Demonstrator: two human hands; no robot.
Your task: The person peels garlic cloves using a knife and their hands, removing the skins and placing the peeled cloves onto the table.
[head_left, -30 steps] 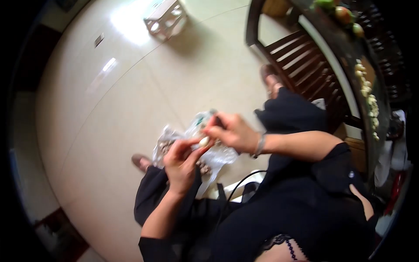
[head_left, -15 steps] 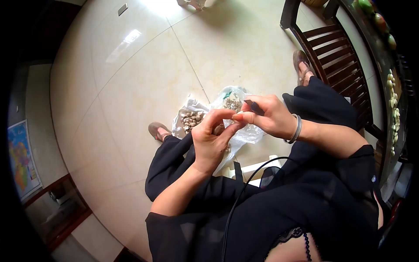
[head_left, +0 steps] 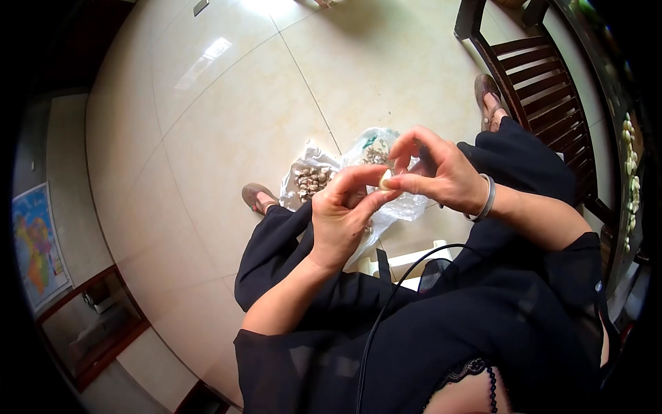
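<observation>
Between the thumb and index finger of my left hand (head_left: 339, 224) is a small, oval, cream-coloured seed (head_left: 385, 181); its exact kind is unclear. My right hand (head_left: 445, 176), with a silver bangle on the wrist, touches the seed with its thumb while the index finger arches above. A dark object, seemingly a small knife (head_left: 426, 163), is tucked in the right palm, mostly hidden by the fingers. Below the hands, brown unpeeled seeds (head_left: 314, 182) lie on a white plastic bag (head_left: 293, 165). Beside it, a clear plastic bag (head_left: 410, 207) holds pale brownish scraps (head_left: 376, 153).
Dark slatted wooden chair (head_left: 545, 86) stands at the right. Beyond it, a row of white oval seeds (head_left: 630, 179) lies on a dark tabletop. A black cable (head_left: 376, 317) crosses my lap above a white plastic object (head_left: 407, 261). Tiled floor (head_left: 214, 138) extends forward and left.
My right hand has drawn slightly back and its index finger has lifted. The seed now shows more plainly, and the dark blade-like object has turned behind the fingers. The whole view shifted slightly.
</observation>
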